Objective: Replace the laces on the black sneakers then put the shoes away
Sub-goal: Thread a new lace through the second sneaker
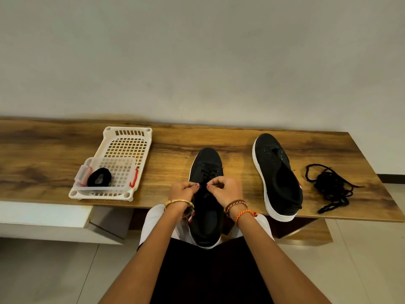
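Broadly, a wooden table [65,154] carries a white basket [140,137] with a clear box [122,172], an unlaced sneaker [277,176], loose old laces [331,187]; left hand [183,191] and right hand [223,189] pinch the lace on the near sneaker [207,163]; no readable writing

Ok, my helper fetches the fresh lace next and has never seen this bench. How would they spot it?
On the long wooden bench, go to the white slotted plastic tray at its left. In the small clear plastic box on the tray lies the coiled black lace bundle, neatly wound, unlike the loose tangled black laces at the far right.
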